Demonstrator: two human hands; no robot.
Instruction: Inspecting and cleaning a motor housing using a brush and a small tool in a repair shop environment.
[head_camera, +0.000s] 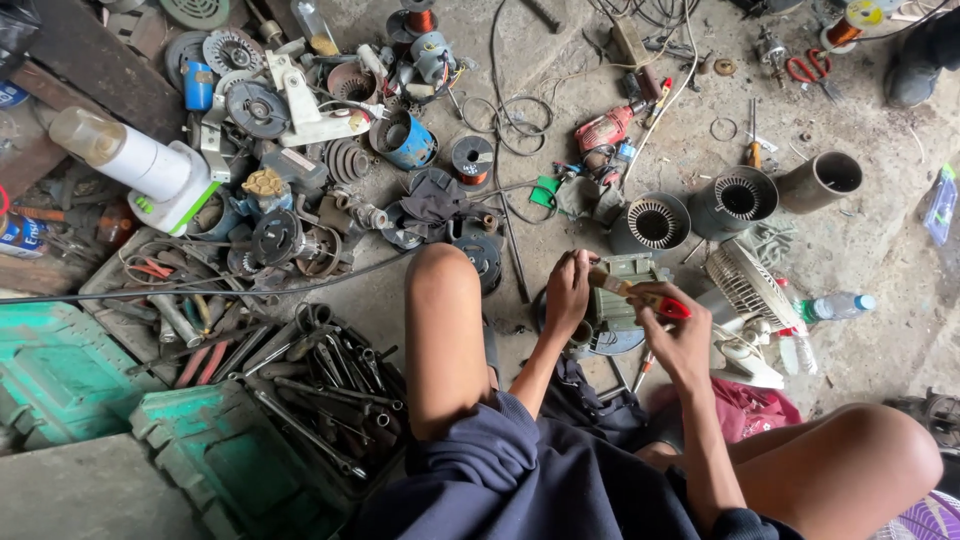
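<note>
- Head view: person sits on the concrete floor (600, 60), knees apart, working between them.
- Right hand (680, 335) has its fingers closed round the red handle of a paintbrush (640, 293); bristles point left at the top of a grey-green motor housing (620, 300).
- Left hand (567, 295) rests on the housing's left top edge, fingers curled down onto it; looks like steadying.
- Step in hand, my read: brushing the housing clean. Next stroke needs the housing kept from turning.
- Housing sits on the floor just ahead of the lap, near the two grey stator cans (652, 222).
- Hidden: housing's front face behind both hands; left fingertips not visible, so grip versus rest is unclear; brush tip contact is too small to tell.
- Spanners (320, 385) lie by the left knee, at the lower left.
</note>
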